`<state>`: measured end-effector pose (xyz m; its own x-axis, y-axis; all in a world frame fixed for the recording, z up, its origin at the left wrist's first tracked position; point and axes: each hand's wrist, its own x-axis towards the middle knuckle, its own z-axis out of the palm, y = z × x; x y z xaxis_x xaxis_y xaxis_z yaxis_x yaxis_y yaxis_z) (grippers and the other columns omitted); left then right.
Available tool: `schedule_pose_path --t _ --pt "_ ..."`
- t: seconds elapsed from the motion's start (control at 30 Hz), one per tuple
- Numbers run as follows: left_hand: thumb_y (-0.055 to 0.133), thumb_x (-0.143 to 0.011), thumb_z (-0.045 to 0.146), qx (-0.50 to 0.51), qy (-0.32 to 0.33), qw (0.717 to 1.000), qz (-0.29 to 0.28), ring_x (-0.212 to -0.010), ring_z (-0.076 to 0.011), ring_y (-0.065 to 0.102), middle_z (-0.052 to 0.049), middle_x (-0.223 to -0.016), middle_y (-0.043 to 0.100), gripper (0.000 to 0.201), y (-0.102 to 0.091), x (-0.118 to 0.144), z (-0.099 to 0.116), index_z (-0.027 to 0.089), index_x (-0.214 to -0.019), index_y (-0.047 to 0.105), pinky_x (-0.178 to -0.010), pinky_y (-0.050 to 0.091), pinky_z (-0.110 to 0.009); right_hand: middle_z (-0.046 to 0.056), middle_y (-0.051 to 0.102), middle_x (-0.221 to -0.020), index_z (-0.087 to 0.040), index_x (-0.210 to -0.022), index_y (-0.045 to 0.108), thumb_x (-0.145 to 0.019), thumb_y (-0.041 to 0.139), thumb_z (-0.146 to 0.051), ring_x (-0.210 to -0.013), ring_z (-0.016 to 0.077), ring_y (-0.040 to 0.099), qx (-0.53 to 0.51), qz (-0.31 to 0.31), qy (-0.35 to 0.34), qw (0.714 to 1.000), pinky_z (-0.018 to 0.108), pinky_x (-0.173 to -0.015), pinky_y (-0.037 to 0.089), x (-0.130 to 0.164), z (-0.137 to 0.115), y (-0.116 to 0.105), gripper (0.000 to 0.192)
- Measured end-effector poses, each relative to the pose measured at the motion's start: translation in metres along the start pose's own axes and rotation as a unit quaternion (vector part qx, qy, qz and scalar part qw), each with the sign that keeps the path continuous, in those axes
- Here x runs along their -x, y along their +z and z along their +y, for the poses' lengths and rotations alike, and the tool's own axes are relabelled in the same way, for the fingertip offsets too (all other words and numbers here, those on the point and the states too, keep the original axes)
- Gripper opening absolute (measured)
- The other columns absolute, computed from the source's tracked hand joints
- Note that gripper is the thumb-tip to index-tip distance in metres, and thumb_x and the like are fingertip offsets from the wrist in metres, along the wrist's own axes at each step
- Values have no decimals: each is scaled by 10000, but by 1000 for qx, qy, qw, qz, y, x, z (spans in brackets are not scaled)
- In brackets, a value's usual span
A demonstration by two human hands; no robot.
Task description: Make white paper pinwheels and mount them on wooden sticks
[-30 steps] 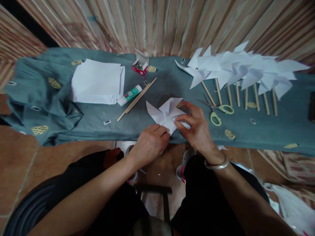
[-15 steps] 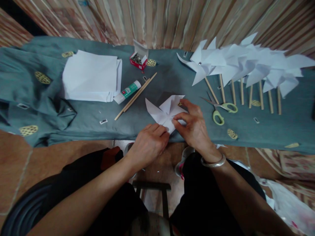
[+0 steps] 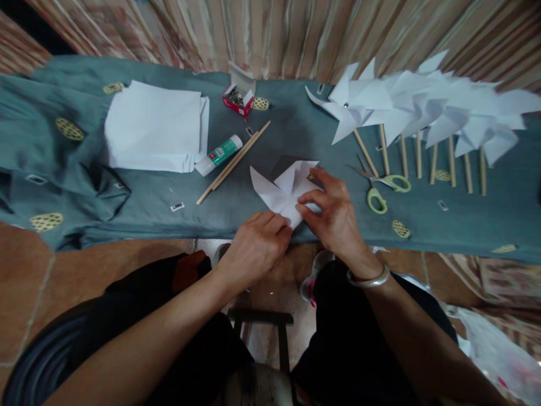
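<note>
- Pinwheel (image 3: 285, 196), one, lay at the worktop's (image 3: 220, 217) near edge; left hand (image 3: 262, 241) gripped its near corner, right hand (image 3: 333, 219) pinched a blade by the centre.
- Sound practice, as judged, required firm anchoring and centred, uncreased folds.
- Scissors (image 3: 375, 179) numbered one pair; loose sticks (image 3: 234, 163), two; glue stick (image 3: 222, 153), one.
- Paper stack (image 3: 154, 127): one, sheet count indeterminable.
- Overlapped pinwheels (image 3: 439, 107) showed eight handles (image 3: 452, 160); red box (image 3: 234, 107), one.

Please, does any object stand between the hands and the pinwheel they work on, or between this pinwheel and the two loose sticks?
Nothing visible does: the left hand and right hand both touch the pinwheel, and only cloth shows between it and the sticks.
</note>
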<state>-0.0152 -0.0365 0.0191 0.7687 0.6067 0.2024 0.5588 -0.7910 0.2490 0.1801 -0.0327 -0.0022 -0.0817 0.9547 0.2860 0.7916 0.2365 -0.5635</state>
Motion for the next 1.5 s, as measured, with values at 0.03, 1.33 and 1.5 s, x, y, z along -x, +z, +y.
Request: schedule_pose_path --t 0.03,1.33,1.5 --pt "535 -938 159 0 1 1000 1 -798 -211 578 -70 -873 656 149 0 0 0 131 -864 661 -696 482 -347 9 522 -1399 -290 -909 729 -873 635 -285 -1317 308 473 -2 -2 -1 1000 569 -1121 395 0 0 0 102" --pt "546 -924 153 5 15 1000 1 -812 -219 593 -74 -891 680 145 -1 2 -2 128 -888 685 -692 478 -348 35 392 -1546 -254 -1163 655 -913 492 -160 -1408 336 360 94 -61 -90 990 532 -1110 333 6 -5 4 314" --pt "516 -953 213 46 -25 996 73 -848 -210 633 -92 -919 712 217 -7 3 -22 122 -907 707 -766 515 -344 40 382 -1566 -274 -1201 631 -865 471 -91 -1491 307 259 113 -72 -102 986 540 -1115 336 8 -8 1 414"
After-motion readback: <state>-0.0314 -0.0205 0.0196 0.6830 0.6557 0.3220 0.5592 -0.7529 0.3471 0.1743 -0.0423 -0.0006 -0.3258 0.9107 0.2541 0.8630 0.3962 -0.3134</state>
